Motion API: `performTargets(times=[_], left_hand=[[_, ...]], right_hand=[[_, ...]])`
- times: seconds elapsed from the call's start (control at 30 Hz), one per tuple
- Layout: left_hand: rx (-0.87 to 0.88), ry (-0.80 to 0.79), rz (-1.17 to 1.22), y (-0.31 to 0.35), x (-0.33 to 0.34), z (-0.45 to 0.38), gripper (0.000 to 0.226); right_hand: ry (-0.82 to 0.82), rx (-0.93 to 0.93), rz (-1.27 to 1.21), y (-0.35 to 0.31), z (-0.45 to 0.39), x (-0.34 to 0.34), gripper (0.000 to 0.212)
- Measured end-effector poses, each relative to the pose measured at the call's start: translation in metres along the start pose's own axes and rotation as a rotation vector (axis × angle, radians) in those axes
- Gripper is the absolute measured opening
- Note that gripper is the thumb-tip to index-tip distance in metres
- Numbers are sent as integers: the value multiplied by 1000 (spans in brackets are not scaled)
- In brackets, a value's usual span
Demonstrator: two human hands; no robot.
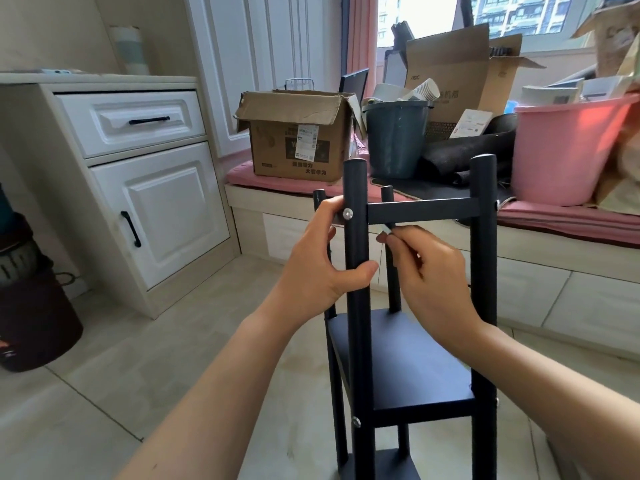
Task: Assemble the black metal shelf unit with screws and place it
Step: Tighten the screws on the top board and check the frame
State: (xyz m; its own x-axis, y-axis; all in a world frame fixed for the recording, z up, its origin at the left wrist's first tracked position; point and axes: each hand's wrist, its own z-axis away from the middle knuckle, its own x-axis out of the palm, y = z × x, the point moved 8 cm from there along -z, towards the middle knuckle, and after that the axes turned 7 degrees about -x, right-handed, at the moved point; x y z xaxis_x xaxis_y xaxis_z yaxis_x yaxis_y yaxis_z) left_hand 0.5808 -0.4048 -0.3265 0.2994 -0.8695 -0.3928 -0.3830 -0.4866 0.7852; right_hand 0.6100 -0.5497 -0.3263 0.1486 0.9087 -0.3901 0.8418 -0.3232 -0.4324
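The shelf unit (408, 362) stands upright; left hand (325, 258) grips the front post (356, 306); right hand (429, 271) pinches a small tool (386, 230) under the top shelf (422, 211); brace the post and turn it squarely.

The person's left hand (320, 261) and right hand (427, 282) are bare, both forearms uncovered, with no sleeves, rings or watch visible.

The left grip (322, 258) wraps the shelf unit's (408, 362) near left post; the right grip (426, 271) sits just right of it, under the top crossbar (422, 210). Behind both grips, a cardboard box (298, 136) and bucket (394, 140) rest on the window seat (242, 171); a cabinet (138, 174) stands left.
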Motion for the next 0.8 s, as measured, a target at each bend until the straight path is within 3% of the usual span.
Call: performTargets(times=[0.8], left_hand=[[-4,-2,45,-1,2,0,62]], right_hand=[[49,55,28,6,-6,27,16]])
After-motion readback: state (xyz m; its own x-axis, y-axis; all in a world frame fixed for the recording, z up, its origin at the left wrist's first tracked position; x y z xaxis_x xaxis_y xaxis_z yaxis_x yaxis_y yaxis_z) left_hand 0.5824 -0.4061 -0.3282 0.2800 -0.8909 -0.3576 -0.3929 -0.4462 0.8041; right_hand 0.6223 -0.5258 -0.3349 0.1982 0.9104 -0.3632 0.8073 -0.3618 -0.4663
